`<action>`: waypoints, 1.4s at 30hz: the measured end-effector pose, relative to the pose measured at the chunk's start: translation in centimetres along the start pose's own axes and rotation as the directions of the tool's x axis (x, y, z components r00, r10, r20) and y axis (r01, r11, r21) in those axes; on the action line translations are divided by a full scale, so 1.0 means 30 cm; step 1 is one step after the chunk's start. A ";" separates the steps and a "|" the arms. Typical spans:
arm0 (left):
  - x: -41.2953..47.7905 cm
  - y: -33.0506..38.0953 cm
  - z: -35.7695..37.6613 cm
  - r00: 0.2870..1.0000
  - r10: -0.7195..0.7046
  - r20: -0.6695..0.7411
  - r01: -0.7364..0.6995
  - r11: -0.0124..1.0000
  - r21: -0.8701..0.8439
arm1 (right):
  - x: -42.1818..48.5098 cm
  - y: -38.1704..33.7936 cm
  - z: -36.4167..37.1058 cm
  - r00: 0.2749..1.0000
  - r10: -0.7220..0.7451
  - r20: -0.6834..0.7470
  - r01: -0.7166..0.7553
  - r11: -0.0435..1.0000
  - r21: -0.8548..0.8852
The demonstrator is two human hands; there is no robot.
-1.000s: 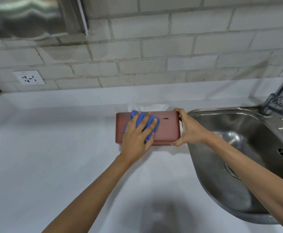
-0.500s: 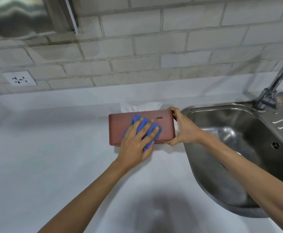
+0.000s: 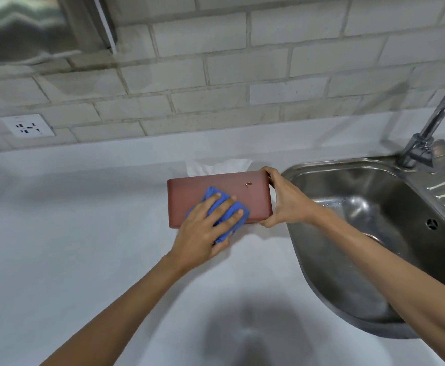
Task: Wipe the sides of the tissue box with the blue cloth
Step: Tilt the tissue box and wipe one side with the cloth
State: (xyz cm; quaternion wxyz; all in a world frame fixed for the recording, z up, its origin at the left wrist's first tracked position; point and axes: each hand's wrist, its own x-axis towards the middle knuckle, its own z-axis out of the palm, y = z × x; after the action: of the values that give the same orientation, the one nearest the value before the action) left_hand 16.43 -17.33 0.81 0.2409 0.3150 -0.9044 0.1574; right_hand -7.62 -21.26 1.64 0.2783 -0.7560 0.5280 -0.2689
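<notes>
On white counter [image 3: 84,233], just left of steel sink [image 3: 348,233] — reddish tissue box [image 3: 242,196]. Left hand [image 3: 203,233] fingers spread flat, pressing blue cloth [image 3: 232,215] against box's near side. Right hand [image 3: 284,202] clamps box's right end, thumb low, fingers over top edge. White tissue [image 3: 216,166] pokes out behind box — sink contents unclear.

On the white counter [image 3: 84,233], a reddish-brown rectangular tissue box [image 3: 224,188] stands with white tissue [image 3: 216,166] poking up behind it. The left hand [image 3: 203,233] presses a crumpled blue cloth [image 3: 232,217] flat against the box's near side, while the right hand [image 3: 284,202] grips its right end, beside the stainless steel sink [image 3: 361,233].
</notes>
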 end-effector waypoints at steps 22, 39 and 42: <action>0.174 0.075 0.035 0.996 -0.087 -0.036 0.086 0.996 -0.035 | -0.017 -0.007 0.000 0.999 -0.021 -0.039 0.021 1.000 -0.011; 0.090 0.033 0.067 0.932 -0.333 -0.142 0.341 0.939 0.042 | -0.017 -0.018 0.013 0.997 -0.022 -0.077 0.023 1.000 0.015; 0.033 -0.047 0.055 0.666 -0.709 -0.229 0.703 0.700 -0.124 | -0.022 -0.022 0.028 0.994 0.003 -0.109 0.001 0.999 0.032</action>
State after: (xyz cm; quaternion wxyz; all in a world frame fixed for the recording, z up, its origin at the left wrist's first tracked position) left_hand 16.11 -19.60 0.14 0.4032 0.6137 -0.6740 0.0802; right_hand -6.79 -20.34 1.44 0.2613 -0.7353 0.5384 -0.3183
